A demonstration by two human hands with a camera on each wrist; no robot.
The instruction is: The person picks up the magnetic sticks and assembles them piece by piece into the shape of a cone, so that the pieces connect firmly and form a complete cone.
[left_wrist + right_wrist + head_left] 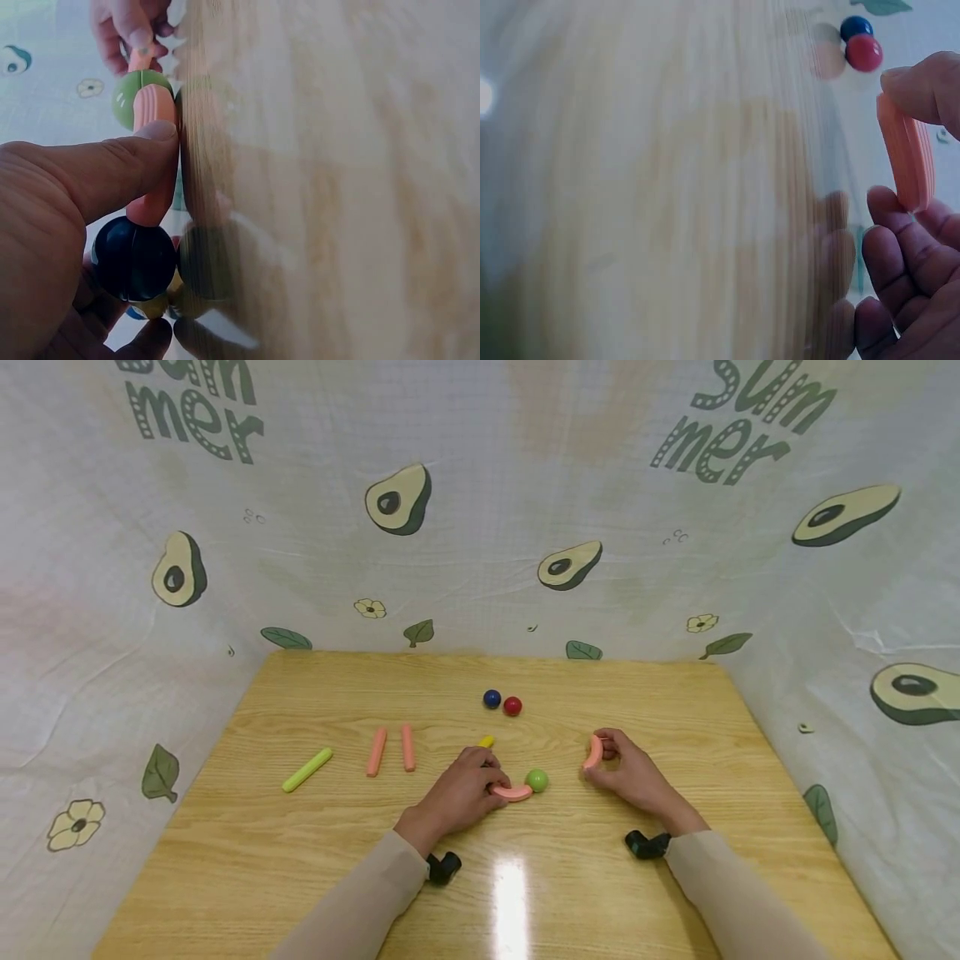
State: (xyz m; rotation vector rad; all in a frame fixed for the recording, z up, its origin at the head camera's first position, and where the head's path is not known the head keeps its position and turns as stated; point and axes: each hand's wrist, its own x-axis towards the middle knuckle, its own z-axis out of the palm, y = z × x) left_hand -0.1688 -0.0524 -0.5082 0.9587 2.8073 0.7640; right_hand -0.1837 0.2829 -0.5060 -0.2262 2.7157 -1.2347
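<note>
My left hand (467,787) pinches a curved salmon-pink rod (517,794) low at the table, with the thumb on its side in the left wrist view. A light green ball (537,780) sits at the rod's right end. At its other end is a dark ball (133,259), within the fingers and hidden in the head view. To the right, my right hand (628,770) grips a second curved salmon-pink rod (593,753) by its two ends, between thumb and fingers. A yellow rod (487,742) shows partly behind the left hand.
Farther back on the wooden table (630,685) lie a blue ball (491,699) and a red ball (512,706). On the left are two straight salmon-pink rods (377,752) and a yellow-green rod (307,770). A printed cloth (480,610) hangs around the table's back and sides.
</note>
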